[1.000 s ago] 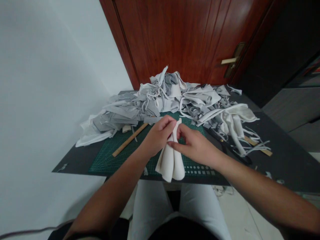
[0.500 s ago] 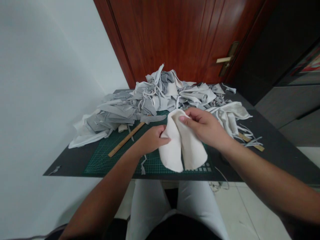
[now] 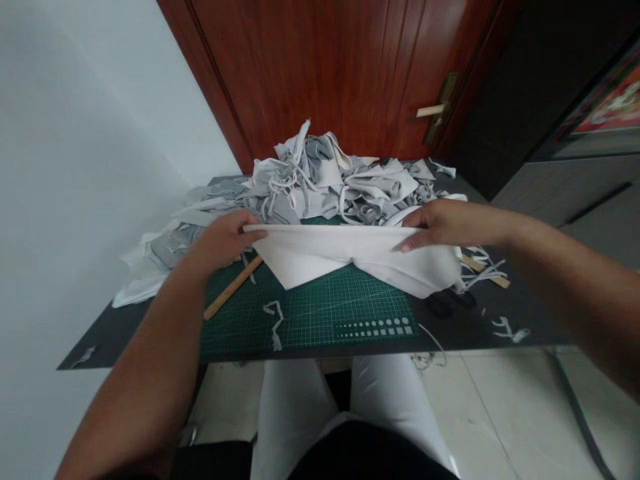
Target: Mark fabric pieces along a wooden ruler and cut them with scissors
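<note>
A white piece of cloth point(image 3: 345, 257) is stretched out wide above the green cutting mat point(image 3: 320, 313). My left hand point(image 3: 225, 237) is closed on its left corner. My right hand point(image 3: 440, 223) is closed on its upper right edge. The cloth sags between the two hands and its lower edge hangs just over the mat. A wooden ruler point(image 3: 233, 288) lies slanted on the mat below my left hand.
A big heap of grey and white fabric scraps point(image 3: 320, 183) covers the back of the dark table point(image 3: 125, 327). Black scissors point(image 3: 450, 303) lie under the cloth's right end. A small strip point(image 3: 274, 320) lies on the mat. A brown door point(image 3: 345, 73) stands behind.
The cloth was bunched and folded between both hands near the table's front edge. My hands have moved apart and away from me, and the cloth is now spread wide.
</note>
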